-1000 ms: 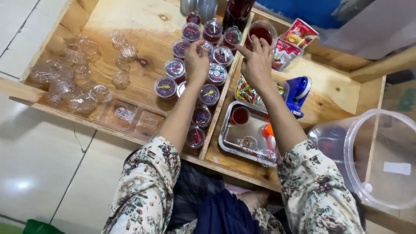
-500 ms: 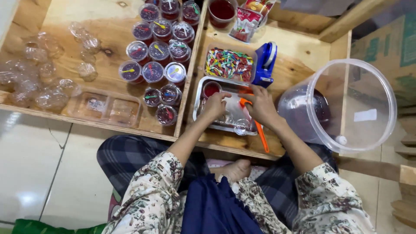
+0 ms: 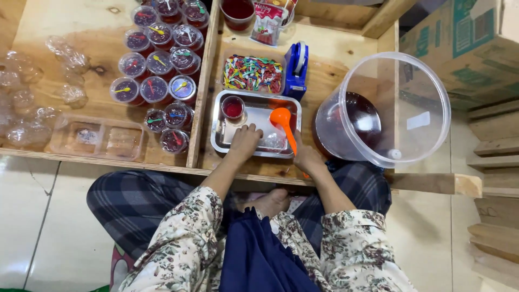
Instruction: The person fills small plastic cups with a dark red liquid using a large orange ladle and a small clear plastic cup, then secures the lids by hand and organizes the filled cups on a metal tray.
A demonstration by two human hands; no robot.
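My left hand rests in a steel tray, fingers on a clear empty cup lying there. My right hand grips the handle of an orange ladle, whose bowl hovers over the tray. A small cup of red liquid stands in the tray's far left corner. Right of the tray, a large clear bucket holds dark red liquid.
Several lidded red-drink cups with small spoons fill the left compartment. A tub of coloured spoons and a blue tape dispenser sit beyond the tray. Empty clear cups lie far left; a cardboard box stands right.
Both hands came back from the far cups to the steel tray. The right hand now holds the orange ladle upright; the view shifted right.
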